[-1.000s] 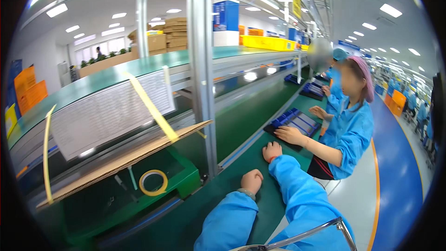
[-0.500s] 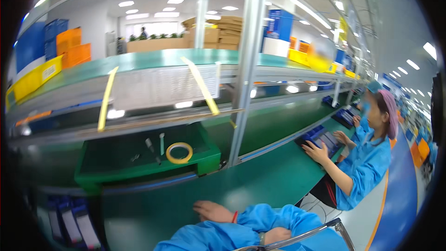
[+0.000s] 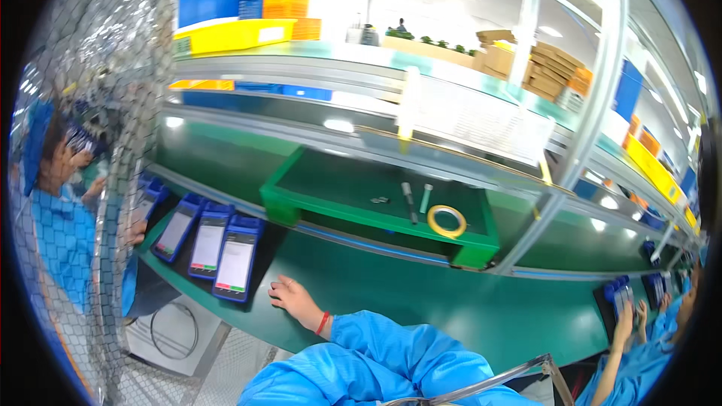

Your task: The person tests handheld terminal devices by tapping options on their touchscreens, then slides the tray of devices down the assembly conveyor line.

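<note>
Left hand (image 3: pixel 295 301) flat on green bench (image 3: pixel 421 293), fingers spread, empty. Nearest: 3 blue-cased handheld devices (image 3: pixel 209 243), just left of it. Green tray (image 3: pixel 376 203) beyond holds yellow tape roll (image 3: pixel 447 221). Right hand hidden.

A long green bench (image 3: pixel 421 297) ran from left to right across the view. Three handheld devices in blue cases (image 3: pixel 207 244) lay side by side on its left part, screens up. The person's left hand (image 3: pixel 295 299) rested flat on the bench, just beside the nearest device. Behind it stood a shallow green tray (image 3: pixel 301 207), holding a yellow tape roll (image 3: pixel 447 221), two slim tools (image 3: pixel 416 201) and some small metal parts (image 3: pixel 379 199).
</note>
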A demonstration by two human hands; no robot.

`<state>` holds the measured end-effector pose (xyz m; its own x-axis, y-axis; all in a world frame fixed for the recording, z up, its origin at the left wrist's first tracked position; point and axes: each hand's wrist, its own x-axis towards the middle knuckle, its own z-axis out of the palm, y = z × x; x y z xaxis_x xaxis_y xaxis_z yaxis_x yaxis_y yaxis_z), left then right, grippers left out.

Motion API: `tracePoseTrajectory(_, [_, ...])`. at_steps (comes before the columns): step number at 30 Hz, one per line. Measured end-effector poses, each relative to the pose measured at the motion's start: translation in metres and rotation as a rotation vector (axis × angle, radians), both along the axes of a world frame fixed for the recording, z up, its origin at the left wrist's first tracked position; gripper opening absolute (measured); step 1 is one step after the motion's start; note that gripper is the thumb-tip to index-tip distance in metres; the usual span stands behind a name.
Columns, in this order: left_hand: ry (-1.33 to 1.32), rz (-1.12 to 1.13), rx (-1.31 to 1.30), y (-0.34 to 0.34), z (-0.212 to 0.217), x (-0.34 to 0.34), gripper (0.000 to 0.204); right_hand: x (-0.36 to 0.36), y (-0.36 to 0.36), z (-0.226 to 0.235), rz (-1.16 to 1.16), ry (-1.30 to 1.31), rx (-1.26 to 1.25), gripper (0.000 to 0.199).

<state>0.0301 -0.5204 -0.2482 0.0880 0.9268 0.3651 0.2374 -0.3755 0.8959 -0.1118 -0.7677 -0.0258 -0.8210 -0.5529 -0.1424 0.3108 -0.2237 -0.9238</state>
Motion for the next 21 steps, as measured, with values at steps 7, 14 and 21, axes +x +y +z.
tracePoseTrajectory(7, [-0.162, 0.378, 0.195, -0.079, 0.029, -0.027, 0.030, -0.009, -0.030, 0.017, -0.042, -0.366, -0.130, 0.019])
tracePoseTrajectory(14, [-0.249, 0.509, 0.336, -0.128, 0.055, -0.027, 0.032, -0.023, -0.081, -0.002, -0.321, 0.505, 0.417, 0.031])
tracePoseTrajectory(21, [-0.276, 0.258, 0.473, -0.109, 0.098, -0.024, 0.034, -0.036, -0.080, -0.027, -0.225, 0.198, 0.245, 0.028])
